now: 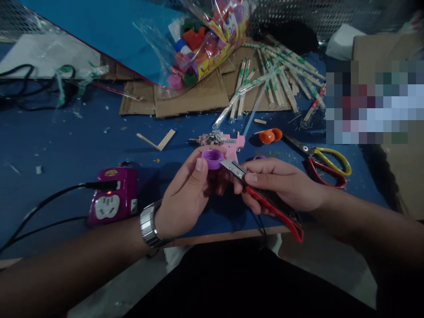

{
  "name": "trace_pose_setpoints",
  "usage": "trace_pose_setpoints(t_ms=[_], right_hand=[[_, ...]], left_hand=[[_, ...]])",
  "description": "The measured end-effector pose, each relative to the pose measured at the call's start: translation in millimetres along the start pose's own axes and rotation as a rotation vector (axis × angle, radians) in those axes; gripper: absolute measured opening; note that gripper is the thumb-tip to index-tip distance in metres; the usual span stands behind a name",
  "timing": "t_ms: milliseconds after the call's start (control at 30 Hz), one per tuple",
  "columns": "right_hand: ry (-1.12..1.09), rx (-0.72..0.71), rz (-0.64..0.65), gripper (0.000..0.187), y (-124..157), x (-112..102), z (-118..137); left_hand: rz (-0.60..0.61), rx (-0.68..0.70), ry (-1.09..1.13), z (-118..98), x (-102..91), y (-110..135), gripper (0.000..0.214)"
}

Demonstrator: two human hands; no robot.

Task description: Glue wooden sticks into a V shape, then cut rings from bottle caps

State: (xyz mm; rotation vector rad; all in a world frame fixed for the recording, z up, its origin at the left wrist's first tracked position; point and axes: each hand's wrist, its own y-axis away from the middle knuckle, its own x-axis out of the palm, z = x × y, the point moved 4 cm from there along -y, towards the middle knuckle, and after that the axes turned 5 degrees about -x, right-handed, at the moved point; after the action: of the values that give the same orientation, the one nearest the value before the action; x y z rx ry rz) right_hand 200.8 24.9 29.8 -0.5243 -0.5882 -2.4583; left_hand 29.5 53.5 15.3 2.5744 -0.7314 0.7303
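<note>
My left hand (188,190) grips a small purple bottle cap (213,160) between thumb and fingers, its ridged opening facing up. In my right hand (281,183) is a red-handled utility knife (270,203). The bare blade tip meets or nearly meets the cap's right side; exact contact is hard to tell. Just beyond my hands lies a pink hot glue gun (235,143) with a grimy nozzle end. Part of another purple ring-like piece (259,157) shows behind my right hand. Orange cap-like pieces (270,135) rest farther back on the right.
Scissors (308,152) with yellow and red handles lie to the right. A purple power socket box (114,196) with a plugged-in cord sits left. Several wrapped chopsticks (273,79) and a bag of colourful caps (205,48) lie on cardboard (192,95) at the back.
</note>
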Motion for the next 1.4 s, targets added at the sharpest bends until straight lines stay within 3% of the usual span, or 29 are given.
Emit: trace_pose_setpoints(t_ms=[900, 1133, 1400], right_hand=[[-0.086, 0.036, 0.012, 0.027, -0.1, 5.1, -0.3], [-0.137, 0.044, 0.006, 0.026, -1.9, 6.8, -2.2], [-0.193, 0.058, 0.031, 0.026, -0.1, 7.6, -0.4]], left_hand=[[0.076, 0.066, -0.234, 0.1, -0.7, -0.2, 0.037], [-0.013, 0.108, -0.231, 2.5, -3.9, 1.8, 0.034], [-0.009, 0.136, -0.183, 1.2, -1.8, 1.3, 0.031]])
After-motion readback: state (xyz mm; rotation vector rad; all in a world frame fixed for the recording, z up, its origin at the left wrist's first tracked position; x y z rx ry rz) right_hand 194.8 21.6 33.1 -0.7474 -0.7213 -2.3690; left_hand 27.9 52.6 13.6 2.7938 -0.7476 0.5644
